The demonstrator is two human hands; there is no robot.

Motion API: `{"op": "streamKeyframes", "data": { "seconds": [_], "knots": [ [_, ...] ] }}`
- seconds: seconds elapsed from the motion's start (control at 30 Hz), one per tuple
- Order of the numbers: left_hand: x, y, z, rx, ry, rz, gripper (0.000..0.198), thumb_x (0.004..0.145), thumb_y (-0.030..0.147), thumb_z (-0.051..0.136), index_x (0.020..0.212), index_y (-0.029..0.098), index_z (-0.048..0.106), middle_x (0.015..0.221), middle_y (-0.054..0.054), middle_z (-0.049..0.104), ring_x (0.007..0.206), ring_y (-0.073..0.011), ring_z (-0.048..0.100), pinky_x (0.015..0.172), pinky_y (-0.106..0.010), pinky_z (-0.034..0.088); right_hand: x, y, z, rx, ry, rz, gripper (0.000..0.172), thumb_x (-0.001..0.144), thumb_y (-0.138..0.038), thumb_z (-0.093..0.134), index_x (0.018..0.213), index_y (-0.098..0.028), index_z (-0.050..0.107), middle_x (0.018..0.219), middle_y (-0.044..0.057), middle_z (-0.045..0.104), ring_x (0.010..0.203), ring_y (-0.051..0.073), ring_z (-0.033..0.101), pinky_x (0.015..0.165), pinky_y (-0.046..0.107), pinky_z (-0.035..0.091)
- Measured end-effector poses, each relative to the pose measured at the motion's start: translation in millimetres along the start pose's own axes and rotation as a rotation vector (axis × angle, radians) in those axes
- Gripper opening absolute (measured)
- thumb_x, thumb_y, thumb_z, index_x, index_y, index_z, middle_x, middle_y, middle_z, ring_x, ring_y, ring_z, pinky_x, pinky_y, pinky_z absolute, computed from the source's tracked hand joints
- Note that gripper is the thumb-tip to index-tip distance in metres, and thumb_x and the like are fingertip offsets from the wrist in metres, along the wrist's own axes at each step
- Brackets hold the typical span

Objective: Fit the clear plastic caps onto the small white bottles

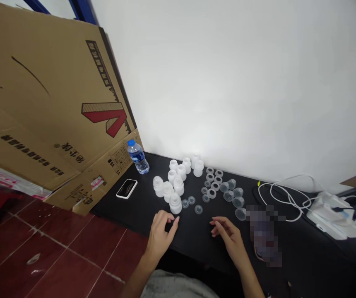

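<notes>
Black table (pixel 193 234) against white wall (pixel 243 82), red tiles (pixel 72 265) below. Left hand (pixel 162 231): thumb and forefinger parted, nothing gripped. Right hand (pixel 230 238): fingers loosely curled, can't tell whether pinching anything. About ten white bottles (pixel 178 186), nearest right at left fingertips, contact unclear; rest stretch toward wall. Beyond hands: six discs (pixel 198 210), six rings (pixel 208 193). Past right fingertips, six clear caps (pixel 228 196). Outermost left: phone (pixel 126 188), water bottle (pixel 138 157).
</notes>
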State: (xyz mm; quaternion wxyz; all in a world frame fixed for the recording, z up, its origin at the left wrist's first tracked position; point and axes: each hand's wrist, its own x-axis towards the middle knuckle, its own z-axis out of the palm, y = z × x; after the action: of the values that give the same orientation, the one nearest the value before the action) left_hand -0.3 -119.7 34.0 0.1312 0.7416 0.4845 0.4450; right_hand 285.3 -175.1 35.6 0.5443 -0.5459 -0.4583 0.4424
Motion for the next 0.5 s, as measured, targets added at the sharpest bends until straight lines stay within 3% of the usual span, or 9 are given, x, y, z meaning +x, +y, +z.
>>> {"op": "streamKeyframes", "data": {
  "seconds": [0.1,0.3,0.43,0.5],
  "knots": [
    [-2.1,8.9,3.2,-0.048,-0.051,0.051,0.020,0.108,0.023,0.063,0.087,0.023,0.060,0.083,-0.001,0.063,0.079,-0.0187,0.062,0.079,-0.033,0.049,-0.6,0.2,2.1,-0.017,-0.006,0.000,0.048,0.098,-0.066,0.074,0.111,-0.020,0.081,0.097,0.012,0.082,0.073,0.022,0.076,0.070,0.035,0.066],
    [-5.9,37.0,16.8,-0.144,-0.276,0.099,0.018,0.110,0.023,0.057,0.094,0.023,0.065,0.088,-0.004,0.067,0.085,-0.0204,0.066,0.080,-0.033,0.052,0.1,1.4,13.7,-0.123,0.004,-0.007,0.045,0.097,-0.063,0.075,0.108,-0.021,0.082,0.083,0.007,0.080,0.063,0.020,0.074,0.059,0.031,0.063],
    [-6.2,53.6,24.6,-0.174,-0.356,0.101,0.019,0.110,0.023,0.056,0.095,0.023,0.068,0.090,-0.005,0.068,0.086,-0.0212,0.067,0.079,-0.034,0.055,17.3,5.9,17.6,-0.233,0.077,-0.048,0.036,0.101,-0.055,0.069,0.110,-0.022,0.080,0.075,0.004,0.076,0.051,0.019,0.067,0.044,0.029,0.056],
    [-7.7,59.0,27.9,-0.186,-0.388,0.103,0.019,0.110,0.023,0.055,0.098,0.023,0.070,0.090,-0.006,0.069,0.086,-0.0214,0.068,0.079,-0.034,0.057,33.4,7.0,17.1,-0.321,0.146,-0.128,0.030,0.103,-0.046,0.064,0.113,-0.022,0.080,0.083,0.006,0.077,0.054,0.019,0.068,0.049,0.031,0.058]
  ]
}}
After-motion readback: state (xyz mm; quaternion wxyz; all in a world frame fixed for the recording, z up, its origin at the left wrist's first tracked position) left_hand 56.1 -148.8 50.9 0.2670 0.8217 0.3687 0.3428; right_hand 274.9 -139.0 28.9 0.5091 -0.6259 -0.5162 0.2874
